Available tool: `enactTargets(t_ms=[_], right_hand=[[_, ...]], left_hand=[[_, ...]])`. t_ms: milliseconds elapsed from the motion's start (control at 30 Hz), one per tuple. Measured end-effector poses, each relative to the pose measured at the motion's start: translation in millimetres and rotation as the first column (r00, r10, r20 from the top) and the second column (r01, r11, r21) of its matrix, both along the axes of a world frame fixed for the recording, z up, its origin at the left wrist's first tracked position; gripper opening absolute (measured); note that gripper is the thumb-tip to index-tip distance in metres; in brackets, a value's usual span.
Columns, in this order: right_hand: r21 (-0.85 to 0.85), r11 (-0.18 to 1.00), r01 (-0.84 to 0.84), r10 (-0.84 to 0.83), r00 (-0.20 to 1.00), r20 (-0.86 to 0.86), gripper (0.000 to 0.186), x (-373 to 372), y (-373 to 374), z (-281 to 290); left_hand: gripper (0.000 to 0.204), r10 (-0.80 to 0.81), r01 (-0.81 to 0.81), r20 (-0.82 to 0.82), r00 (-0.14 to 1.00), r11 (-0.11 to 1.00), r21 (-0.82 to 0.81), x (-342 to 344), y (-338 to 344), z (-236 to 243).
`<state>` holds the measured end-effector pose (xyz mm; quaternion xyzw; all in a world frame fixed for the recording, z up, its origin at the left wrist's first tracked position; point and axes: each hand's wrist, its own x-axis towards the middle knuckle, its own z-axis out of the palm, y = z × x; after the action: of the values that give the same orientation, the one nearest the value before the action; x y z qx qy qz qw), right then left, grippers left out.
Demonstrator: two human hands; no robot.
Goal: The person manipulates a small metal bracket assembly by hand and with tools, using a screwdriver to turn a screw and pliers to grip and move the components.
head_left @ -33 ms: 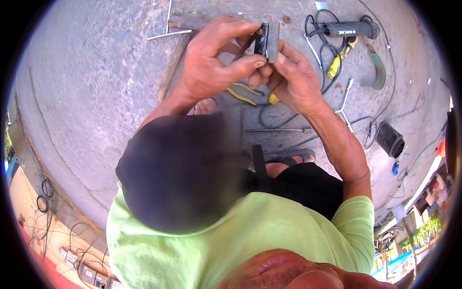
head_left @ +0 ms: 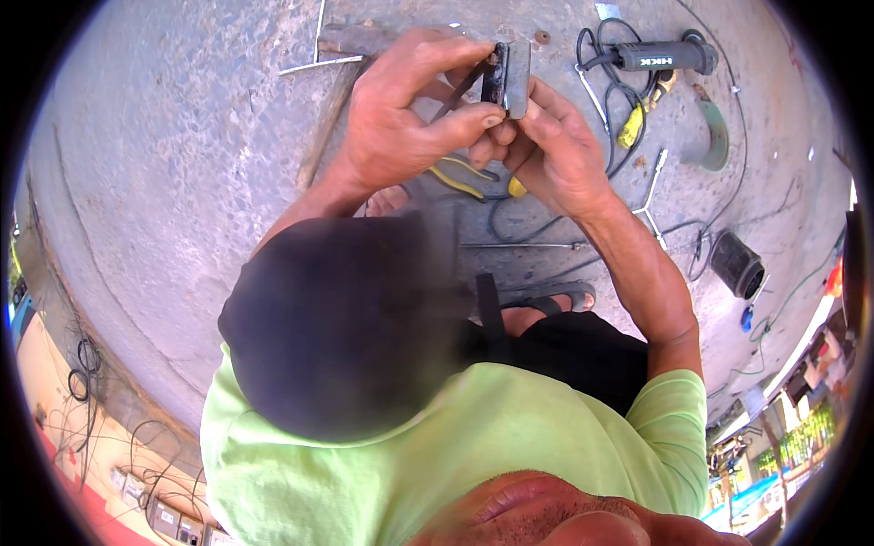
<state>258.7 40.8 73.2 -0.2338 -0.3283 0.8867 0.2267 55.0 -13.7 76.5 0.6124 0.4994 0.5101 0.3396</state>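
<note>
Near the top centre, my left hand (head_left: pixel 405 118) grips a small dark metal piece (head_left: pixel 492 80) from the left, thumb at its lower end and index finger at its upper end. A grey metal plate (head_left: pixel 516 73) lies against that piece, upright in the picture. My right hand (head_left: pixel 560 146) pinches the plate's lower end, thumb on it and the other fingers partly hidden behind. A dark narrow strip (head_left: pixel 462 91) shows between my left fingers. Yellow-handled pliers (head_left: pixel 460 182) lie on the ground under my hands, partly covered by them.
Concrete ground (head_left: pixel 182 136) holds metal bars (head_left: pixel 323 132), a black power tool (head_left: pixel 660 56) with coiled cable, a yellow-handled tool (head_left: pixel 633 127), a green curved object (head_left: pixel 713 136), metal wrenches (head_left: pixel 654 196) and a black container (head_left: pixel 737 264). Cables lie along the left wall. My sandalled foot (head_left: pixel 555 300) is below.
</note>
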Motion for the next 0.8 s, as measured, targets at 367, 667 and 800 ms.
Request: enactTargets(t_ms=[367, 667, 800], right_hand=[[-0.024, 1.0, 0.013, -0.017, 0.986, -0.169, 0.05, -6.2, -4.3, -4.8], [0.114, 0.987, 0.116, -0.112, 0.993, -0.04, 0.049, -12.3, -12.0, -0.9], [0.267, 0.958, 0.103, -0.133, 0.987, 0.094, 0.048, -11.2, -11.7, 5.3]], left_hand=[[0.054, 0.185, -0.129, -0.224, 0.957, 0.962, 0.242, 0.9, 4.4, 5.2], [0.054, 0.193, -0.132, -0.208, 0.959, 0.952, 0.276, 4.5, 6.5, 10.3], [0.053, 0.168, -0.113, -0.21, 0.963, 0.962, 0.25, 6.3, 5.2, 11.9]])
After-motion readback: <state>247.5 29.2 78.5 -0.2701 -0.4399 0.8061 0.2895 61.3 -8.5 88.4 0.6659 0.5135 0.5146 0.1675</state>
